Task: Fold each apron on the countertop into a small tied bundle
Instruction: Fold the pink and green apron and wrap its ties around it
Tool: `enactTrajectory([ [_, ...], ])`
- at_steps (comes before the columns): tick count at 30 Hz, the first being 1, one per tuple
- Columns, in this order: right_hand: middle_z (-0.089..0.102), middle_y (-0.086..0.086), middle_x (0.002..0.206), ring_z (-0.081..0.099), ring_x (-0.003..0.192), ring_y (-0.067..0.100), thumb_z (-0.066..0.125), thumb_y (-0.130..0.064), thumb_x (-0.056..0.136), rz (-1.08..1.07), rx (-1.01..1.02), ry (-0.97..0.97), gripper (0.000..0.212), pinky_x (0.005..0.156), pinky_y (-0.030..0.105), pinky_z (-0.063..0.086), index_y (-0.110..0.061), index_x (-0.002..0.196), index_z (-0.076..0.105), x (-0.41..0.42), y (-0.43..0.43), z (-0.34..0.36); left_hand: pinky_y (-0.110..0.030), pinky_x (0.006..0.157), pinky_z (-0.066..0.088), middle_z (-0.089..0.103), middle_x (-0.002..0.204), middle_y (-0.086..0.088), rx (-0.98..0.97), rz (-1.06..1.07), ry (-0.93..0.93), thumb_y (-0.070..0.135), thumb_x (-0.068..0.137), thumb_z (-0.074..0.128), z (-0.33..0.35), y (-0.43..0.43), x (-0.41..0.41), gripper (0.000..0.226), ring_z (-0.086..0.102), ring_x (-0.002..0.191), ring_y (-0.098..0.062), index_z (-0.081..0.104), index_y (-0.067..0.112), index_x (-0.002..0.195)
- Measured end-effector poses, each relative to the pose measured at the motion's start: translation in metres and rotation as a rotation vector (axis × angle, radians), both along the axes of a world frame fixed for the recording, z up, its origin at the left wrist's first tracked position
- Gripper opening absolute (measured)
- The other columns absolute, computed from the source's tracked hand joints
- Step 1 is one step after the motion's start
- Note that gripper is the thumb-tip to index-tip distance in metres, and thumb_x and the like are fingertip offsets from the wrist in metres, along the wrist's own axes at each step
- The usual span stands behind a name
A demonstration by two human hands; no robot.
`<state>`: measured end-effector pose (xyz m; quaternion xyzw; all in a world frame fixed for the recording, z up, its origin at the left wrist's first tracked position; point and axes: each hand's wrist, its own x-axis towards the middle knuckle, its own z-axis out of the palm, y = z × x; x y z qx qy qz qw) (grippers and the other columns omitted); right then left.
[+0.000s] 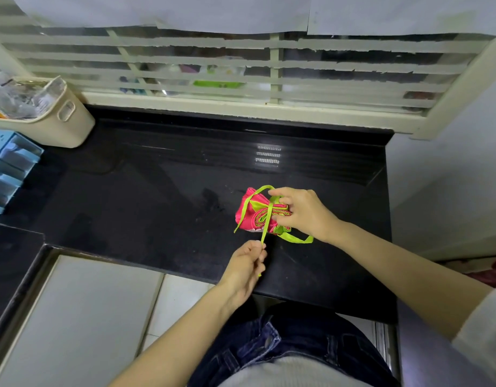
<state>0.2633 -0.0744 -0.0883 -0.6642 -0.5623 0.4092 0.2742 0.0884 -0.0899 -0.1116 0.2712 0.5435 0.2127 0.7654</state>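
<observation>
Here is the pink apron bundle (251,212), rolled up tight and lying on the black countertop (157,196), with lime-green layers showing at its near end. The right hand (302,210) grips the bundle's right end, fingers curled over the top and thumb pressed on the near side. That hand covers the whole right part of the roll, so how the cloth finishes there cannot be made out.

A green strap (267,219) runs across the middle of the bundle and comes straight down towards the person. Just nearer than the bundle, the left hand (247,265) pinches that strap between thumb and curled fingers, and the strap looks taut. Its tail disappears into the fist, with only a small green tip poking out below.

More green tape loops over the far side of the bundle, and another length trails on the counter under the right wrist. Whether these are one strap or two is hard to tell, since the crossing sits under the fingers.

Far to the left of the bundle and farther back stands a cream basket (70,127) of crumpled clear wrappers, its left side cut off by the frame. Left of the bundle, at the edge, a blue drawer unit (9,169) shows only partly. Beyond the bundle, the taped window (241,65) blurs whatever lies behind it.
</observation>
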Motion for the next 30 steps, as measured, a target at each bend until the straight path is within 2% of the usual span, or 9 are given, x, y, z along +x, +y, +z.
enactTrajectory([
  [5,0.068,0.007,0.112,0.066,0.098,0.012,0.074,-0.01,0.078,0.087,-0.006,0.041,0.058,0.09,0.034,0.054,-0.018,0.132,0.053,-0.012,-0.007,0.008,-0.015,0.06,0.032,0.053,0.053,0.014,0.438,-0.317,0.17,0.005,0.097,0.046,-0.022,0.018,-0.032,0.034,0.041,0.054,0.003,0.051,0.008,0.064],
  [11,0.072,0.0,0.104,0.066,0.08,-0.002,0.075,-0.005,0.074,0.209,-0.051,0.046,0.054,0.08,0.025,0.055,-0.017,0.125,0.06,-0.004,-0.005,0.021,-0.014,0.064,0.043,0.065,0.066,0.013,0.795,-0.629,0.23,-0.009,0.088,0.052,-0.007,0.05,-0.049,0.027,0.053,0.061,0.002,0.06,0.015,0.078],
  [15,0.072,-0.019,0.091,0.067,0.093,0.029,0.07,0.001,0.073,0.295,-0.043,0.04,0.054,0.085,0.041,0.052,-0.036,0.111,0.062,0.001,-0.004,0.032,-0.011,0.078,0.044,0.063,0.101,0.025,1.112,-0.711,0.304,0.003,0.088,0.047,0.01,0.057,-0.053,0.035,0.058,0.088,0.012,0.056,0.029,0.109],
  [16,0.071,-0.02,0.092,0.065,0.096,0.031,0.069,0.002,0.073,0.316,-0.038,0.04,0.056,0.089,0.041,0.05,-0.035,0.114,0.061,0.002,-0.005,0.032,-0.015,0.078,0.044,0.064,0.1,0.018,1.182,-0.774,0.334,0.004,0.089,0.046,0.014,0.06,-0.055,0.032,0.059,0.089,0.007,0.055,0.028,0.109],
  [19,0.07,-0.005,0.11,0.062,0.103,0.005,0.069,0.003,0.075,0.333,-0.046,0.019,0.055,0.094,0.026,0.047,-0.014,0.126,0.058,0.001,-0.007,0.025,-0.027,0.08,0.044,0.064,0.094,-0.003,1.359,-0.993,0.521,0.007,0.088,0.044,0.018,0.068,-0.06,0.024,0.057,0.086,-0.016,0.057,0.012,0.107],
  [21,0.07,-0.003,0.111,0.064,0.103,0.004,0.071,-0.002,0.077,0.339,-0.016,0.001,0.051,0.094,0.028,0.049,-0.015,0.125,0.06,-0.002,-0.009,0.017,-0.027,0.08,0.044,0.062,0.09,-0.007,1.414,-1.09,0.669,0.009,0.083,0.042,0.017,0.071,-0.059,0.035,0.055,0.087,-0.02,0.059,0.01,0.113],
  [24,0.071,-0.004,0.107,0.068,0.098,0.013,0.073,-0.007,0.078,0.34,0.007,-0.041,0.048,0.089,0.033,0.052,-0.017,0.123,0.061,-0.003,-0.013,0.0,-0.035,0.075,0.046,0.058,0.082,-0.01,1.43,-1.207,0.796,0.005,0.085,0.048,0.014,0.068,-0.053,0.032,0.056,0.085,-0.03,0.055,0.011,0.115],
  [28,0.07,0.002,0.109,0.062,0.08,-0.006,0.061,0.009,0.077,0.35,-0.057,-0.108,0.056,0.068,0.009,0.047,-0.016,0.127,0.059,-0.004,-0.022,-0.019,-0.033,0.083,0.041,0.058,0.091,-0.009,1.412,-1.345,0.886,0.006,0.092,0.044,0.001,0.057,-0.043,0.044,0.054,0.094,-0.028,0.042,0.016,0.135],
  [30,0.069,0.003,0.112,0.059,0.079,-0.007,0.055,0.014,0.076,0.363,-0.077,-0.135,0.061,0.065,0.005,0.042,-0.016,0.129,0.058,-0.006,-0.028,-0.03,-0.032,0.085,0.044,0.058,0.091,-0.007,1.432,-1.405,0.934,0.009,0.095,0.043,-0.007,0.052,-0.041,0.046,0.054,0.093,-0.026,0.037,0.019,0.14],
])
